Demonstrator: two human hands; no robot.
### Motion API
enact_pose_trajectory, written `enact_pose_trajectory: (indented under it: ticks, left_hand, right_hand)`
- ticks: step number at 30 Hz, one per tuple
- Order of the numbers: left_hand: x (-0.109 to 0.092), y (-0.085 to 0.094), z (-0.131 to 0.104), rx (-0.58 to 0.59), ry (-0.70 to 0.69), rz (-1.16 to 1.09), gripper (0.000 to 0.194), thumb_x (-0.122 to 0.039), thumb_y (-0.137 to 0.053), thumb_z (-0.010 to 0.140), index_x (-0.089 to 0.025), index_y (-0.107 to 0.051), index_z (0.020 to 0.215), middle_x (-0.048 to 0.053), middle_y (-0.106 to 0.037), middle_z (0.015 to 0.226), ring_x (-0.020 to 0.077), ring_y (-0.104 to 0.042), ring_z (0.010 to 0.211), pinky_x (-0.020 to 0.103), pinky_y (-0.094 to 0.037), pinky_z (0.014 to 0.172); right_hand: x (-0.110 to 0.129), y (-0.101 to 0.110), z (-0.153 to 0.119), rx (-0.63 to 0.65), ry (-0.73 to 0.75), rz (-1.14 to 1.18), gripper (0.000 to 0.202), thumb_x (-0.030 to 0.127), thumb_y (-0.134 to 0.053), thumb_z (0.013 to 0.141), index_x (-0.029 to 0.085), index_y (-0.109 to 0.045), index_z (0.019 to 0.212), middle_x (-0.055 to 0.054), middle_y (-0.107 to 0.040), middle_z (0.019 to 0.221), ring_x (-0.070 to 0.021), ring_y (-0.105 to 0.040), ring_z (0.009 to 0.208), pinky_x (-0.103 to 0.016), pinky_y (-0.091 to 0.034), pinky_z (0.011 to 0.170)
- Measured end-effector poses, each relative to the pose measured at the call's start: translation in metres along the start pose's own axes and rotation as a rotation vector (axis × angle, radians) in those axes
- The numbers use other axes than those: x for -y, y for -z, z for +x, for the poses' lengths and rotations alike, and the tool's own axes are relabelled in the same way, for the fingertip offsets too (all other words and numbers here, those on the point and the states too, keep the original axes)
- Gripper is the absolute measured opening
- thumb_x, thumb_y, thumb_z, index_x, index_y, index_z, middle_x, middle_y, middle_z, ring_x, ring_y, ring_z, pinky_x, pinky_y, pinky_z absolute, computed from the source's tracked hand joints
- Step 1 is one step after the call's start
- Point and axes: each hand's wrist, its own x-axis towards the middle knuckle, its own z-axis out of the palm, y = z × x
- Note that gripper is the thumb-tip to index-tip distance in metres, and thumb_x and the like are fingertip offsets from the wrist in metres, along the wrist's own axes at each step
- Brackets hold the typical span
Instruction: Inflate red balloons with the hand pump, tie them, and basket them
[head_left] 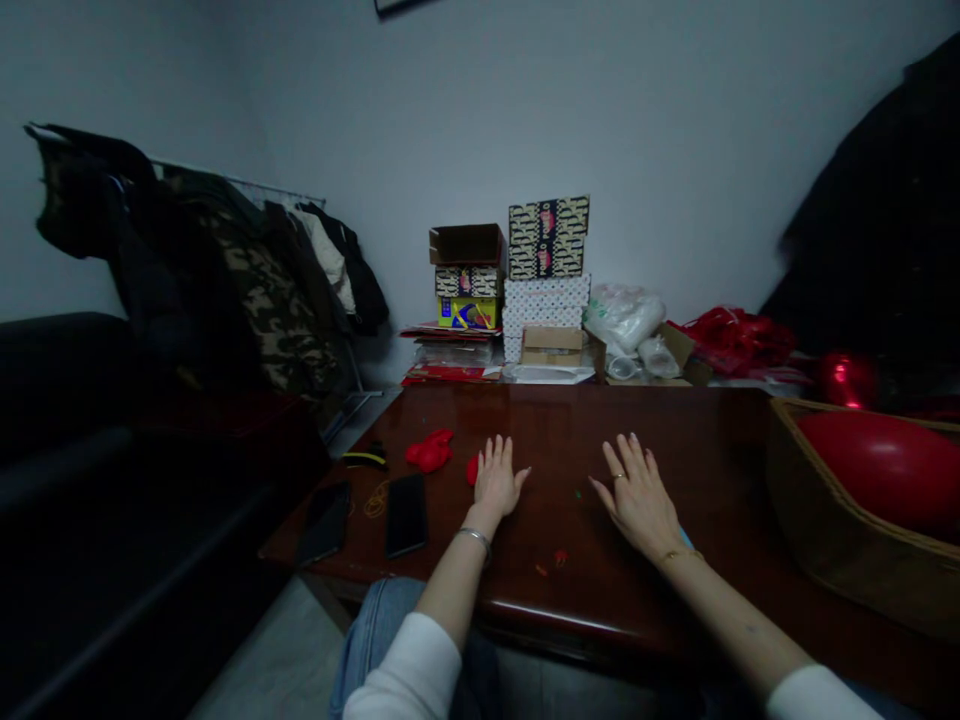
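My left hand is palm down at the middle of the dark wooden table, fingers spread, holding nothing. Just past its left side a small red item is partly hidden by it. My right hand reaches in from the right, also palm down with fingers apart and nothing in it. A bit of something blue shows beside its wrist. Between the hands and the near edge lie small red scraps. A crumpled red item rests farther left.
At the left are two dark phones, yellow bands and a black-yellow item. A basket with a red balloon stands at the right. Stacked boxes and plastic bags line the back.
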Motion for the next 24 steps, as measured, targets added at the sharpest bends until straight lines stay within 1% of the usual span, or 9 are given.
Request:
enact_pose_trajectory:
  ticks: [5,8,10,13,17,21,24]
  left_hand:
    - [0.052,0.002,0.000,0.021,0.133,0.084,0.066,-0.050,-0.032,0.088,-0.017,-0.022,0.144,0.013,-0.019,0.151,0.0261,-0.012,0.139,0.045,-0.018,0.110]
    - [0.077,0.000,0.000,0.021,0.213,0.133,0.064,-0.049,-0.032,0.088,-0.018,-0.023,0.144,0.011,-0.018,0.151,0.0276,-0.013,0.139,0.046,-0.016,0.110]
    - [0.090,-0.003,-0.001,0.023,0.269,0.160,0.065,-0.050,-0.034,0.087,-0.020,-0.025,0.144,0.012,-0.018,0.151,0.0297,-0.012,0.138,0.048,-0.015,0.109]
    - [0.104,-0.008,-0.002,0.032,0.359,0.188,0.066,-0.053,-0.034,0.086,-0.020,-0.028,0.143,0.014,-0.020,0.150,0.0322,-0.014,0.138,0.050,-0.015,0.108]
    - [0.113,-0.008,0.001,0.021,0.448,0.228,0.067,-0.053,-0.034,0.086,-0.018,-0.027,0.143,0.014,-0.022,0.149,0.0322,-0.016,0.137,0.050,-0.015,0.108]
    - [0.123,-0.004,0.009,-0.021,0.468,0.281,0.067,-0.049,-0.037,0.086,-0.015,-0.027,0.143,0.015,-0.021,0.150,0.0314,-0.014,0.138,0.049,-0.013,0.110]
    - [0.131,-0.005,0.013,-0.031,0.465,0.308,0.067,-0.048,-0.036,0.086,-0.014,-0.026,0.143,0.015,-0.020,0.150,0.0307,-0.012,0.138,0.049,-0.011,0.110]
  right_hand:
    - [0.017,-0.025,-0.003,0.036,0.058,0.045,0.061,0.038,-0.042,0.090,0.008,-0.025,0.141,-0.020,-0.022,0.148,-0.0311,-0.012,0.137,-0.054,-0.025,0.105]
    - [0.024,-0.033,-0.004,0.056,0.079,0.063,0.061,0.037,-0.044,0.089,0.010,-0.026,0.141,-0.018,-0.022,0.148,-0.0308,-0.013,0.137,-0.053,-0.026,0.106]
    - [0.026,-0.035,-0.004,0.074,0.089,0.068,0.061,0.037,-0.044,0.089,0.010,-0.026,0.140,-0.018,-0.022,0.148,-0.0306,-0.013,0.137,-0.053,-0.026,0.106]
    - [0.027,-0.037,-0.007,0.100,0.109,0.080,0.061,0.038,-0.044,0.089,0.009,-0.027,0.140,-0.018,-0.023,0.148,-0.0306,-0.012,0.137,-0.053,-0.026,0.106]
    - [0.020,-0.038,-0.015,0.113,0.131,0.103,0.062,0.038,-0.043,0.089,0.011,-0.023,0.142,-0.017,-0.021,0.149,-0.0305,-0.013,0.137,-0.053,-0.028,0.105]
    - [0.012,-0.040,-0.023,0.111,0.131,0.113,0.063,0.039,-0.042,0.089,0.012,-0.021,0.142,-0.016,-0.021,0.149,-0.0310,-0.015,0.137,-0.054,-0.028,0.105]
    - [0.011,-0.042,-0.024,0.116,0.127,0.114,0.063,0.039,-0.042,0.089,0.012,-0.021,0.142,-0.016,-0.021,0.149,-0.0309,-0.015,0.137,-0.054,-0.027,0.106]
